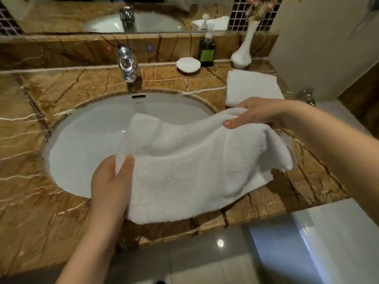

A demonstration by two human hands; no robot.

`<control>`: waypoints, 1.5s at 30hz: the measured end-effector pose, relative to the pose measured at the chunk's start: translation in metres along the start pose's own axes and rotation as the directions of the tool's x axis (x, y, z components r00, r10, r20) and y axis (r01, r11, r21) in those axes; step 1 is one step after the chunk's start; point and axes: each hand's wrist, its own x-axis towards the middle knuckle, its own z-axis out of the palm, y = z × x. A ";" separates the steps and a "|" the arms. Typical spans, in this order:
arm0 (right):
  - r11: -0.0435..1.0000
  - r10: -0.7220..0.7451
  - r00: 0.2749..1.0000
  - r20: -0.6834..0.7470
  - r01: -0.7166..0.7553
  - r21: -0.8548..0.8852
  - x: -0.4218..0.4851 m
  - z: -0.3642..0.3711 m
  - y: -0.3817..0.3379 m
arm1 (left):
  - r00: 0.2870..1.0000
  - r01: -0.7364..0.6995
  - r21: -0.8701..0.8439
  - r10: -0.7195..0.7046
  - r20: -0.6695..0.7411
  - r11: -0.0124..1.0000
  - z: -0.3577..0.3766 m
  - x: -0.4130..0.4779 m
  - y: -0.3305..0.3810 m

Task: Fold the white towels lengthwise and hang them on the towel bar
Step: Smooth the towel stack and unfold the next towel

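The white towel (194, 171) is thick terry cloth, fluffy and matt; the folded towel (252, 87) at two o'clock has the same soft nap. The desk (30, 191) is polished brown stone with pale veins. The sink (82, 140) is glossy white glazed ceramic, and the faucet (127, 62) at twelve o'clock is mirror-bright chromed metal. The vase (243, 52) at one o'clock is smooth, shiny white. The floor tiles (194, 253) at six o'clock are glossy.

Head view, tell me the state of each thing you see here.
Held towel, slack, sagging over the sink.
Left hand, grips one end of it.
Right hand, pinches the other end.
Second towel, folded, flat on the counter.
Faucet, no water running.
Pump bottle, upright.
Vase, upright, holding flowers.
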 end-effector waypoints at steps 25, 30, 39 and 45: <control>0.986 -0.158 0.968 -0.194 0.165 0.023 0.023 0.083 0.050 | 0.762 -0.648 0.577 0.429 0.485 0.498 0.022 -0.037 -0.047; 0.995 -0.091 0.996 -0.007 0.091 -0.041 -0.001 0.076 0.071 | 0.730 -0.662 0.464 0.367 0.577 0.589 0.038 -0.051 -0.059; 0.859 -0.083 0.973 0.214 -0.039 0.511 -0.041 0.062 0.076 | 0.803 -0.528 0.388 0.295 0.518 0.756 0.067 -0.066 -0.041; 0.683 -0.170 0.975 0.145 0.010 0.731 -0.053 0.114 0.037 | 0.858 -0.217 0.284 0.044 0.511 0.934 0.086 -0.067 -0.013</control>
